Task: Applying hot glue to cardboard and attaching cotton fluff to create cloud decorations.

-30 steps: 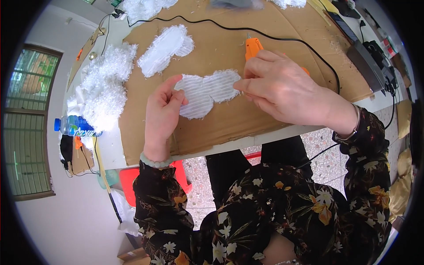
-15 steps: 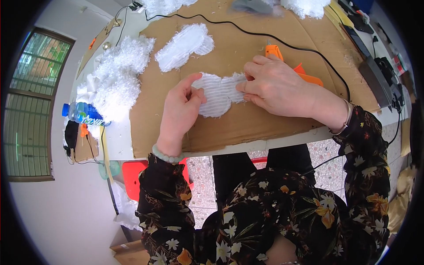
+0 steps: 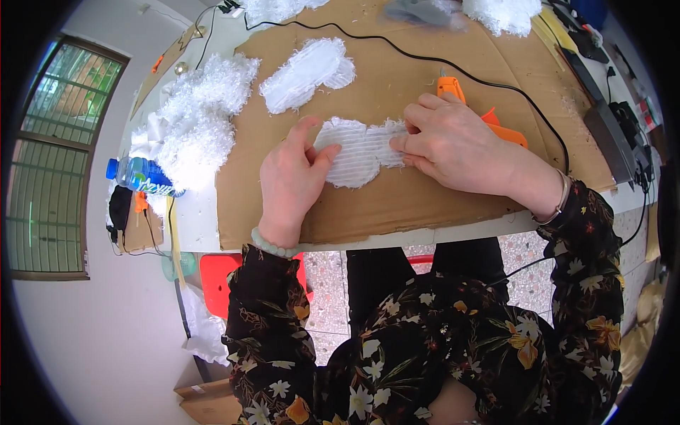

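A white, ribbed piece of fluffy fabric (image 3: pixel 350 157), shaped in two rounded lobes with frayed edges, lies on a brown cardboard sheet (image 3: pixel 397 202) before me. My right hand (image 3: pixel 457 145) pinches its narrower right end between thumb and fingertips. At the left lobe, my left hand (image 3: pixel 294 177) has thumb and index finger apart, with the thumb touching the fabric's edge; the other fingers are curled and partly hidden. Just beyond my right hand lies an orange glue gun (image 3: pixel 451 88), partly covered by it. A similar white fabric piece (image 3: pixel 308 73) rests farther back.
Heaped white fluffy fabric (image 3: pixel 205 113) covers the left of the table, beside a blue-capped plastic bottle (image 3: pixel 142 175) on its side. A black cable (image 3: pixel 425 55) curves across the cardboard. More white fluff (image 3: pixel 503 14) and a dark power box (image 3: pixel 610 142) are at the right.
The whole view has shifted slightly. My left thumb has straightened out over the fabric's left edge, while my right hand keeps its pinch on the right end.
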`<state>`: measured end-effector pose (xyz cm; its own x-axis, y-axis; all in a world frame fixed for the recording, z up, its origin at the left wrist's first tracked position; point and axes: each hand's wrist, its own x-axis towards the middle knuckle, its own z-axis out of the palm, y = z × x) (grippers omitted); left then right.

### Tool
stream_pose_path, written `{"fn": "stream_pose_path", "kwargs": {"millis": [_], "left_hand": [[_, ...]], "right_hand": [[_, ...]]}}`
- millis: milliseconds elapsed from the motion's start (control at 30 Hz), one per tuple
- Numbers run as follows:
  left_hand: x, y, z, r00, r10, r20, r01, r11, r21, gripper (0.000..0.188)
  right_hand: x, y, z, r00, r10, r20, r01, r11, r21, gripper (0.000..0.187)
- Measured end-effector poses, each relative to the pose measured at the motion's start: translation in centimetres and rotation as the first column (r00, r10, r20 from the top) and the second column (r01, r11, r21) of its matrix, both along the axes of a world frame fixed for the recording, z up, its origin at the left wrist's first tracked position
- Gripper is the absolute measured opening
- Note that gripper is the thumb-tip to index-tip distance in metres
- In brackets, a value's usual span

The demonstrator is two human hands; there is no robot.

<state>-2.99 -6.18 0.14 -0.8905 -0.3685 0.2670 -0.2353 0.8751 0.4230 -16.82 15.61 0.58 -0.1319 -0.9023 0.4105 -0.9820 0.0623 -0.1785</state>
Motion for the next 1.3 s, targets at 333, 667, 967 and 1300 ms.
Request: {"fn": "stream_pose_path", "kwargs": {"millis": [333, 667, 967, 1300], "left_hand": [[4.0, 1.3, 0.7, 0.933, -0.214, -0.29, 0.179, 0.973, -0.143, 0.027], [4.2, 5.2, -1.0, 0.897, -0.442, 0.013, 0.429, 0.865, -0.261, 0.061], [4.3, 5.3, -0.9, 0.902, -0.431, 0.006, 0.417, 0.87, -0.263, 0.058], [4.2, 5.4, -1.1, 0.902, -0.433, 0.0, 0.415, 0.865, -0.281, 0.056]], "right_hand": [[0.1, 0.1, -0.1, 1.0, 0.003, -0.03, -0.003, 1.0, -0.01, 0.022], [0.8, -0.2, 0.0, 0.997, -0.008, -0.078, 0.006, 1.0, -0.024, 0.022], [0.7, 0.0, 0.9, 0.997, -0.022, -0.07, 0.016, 0.996, -0.088, 0.027], [-0.2, -2.2, 0.1, 0.99, -0.04, -0.135, 0.04, 0.999, 0.003, 0.02]]}}
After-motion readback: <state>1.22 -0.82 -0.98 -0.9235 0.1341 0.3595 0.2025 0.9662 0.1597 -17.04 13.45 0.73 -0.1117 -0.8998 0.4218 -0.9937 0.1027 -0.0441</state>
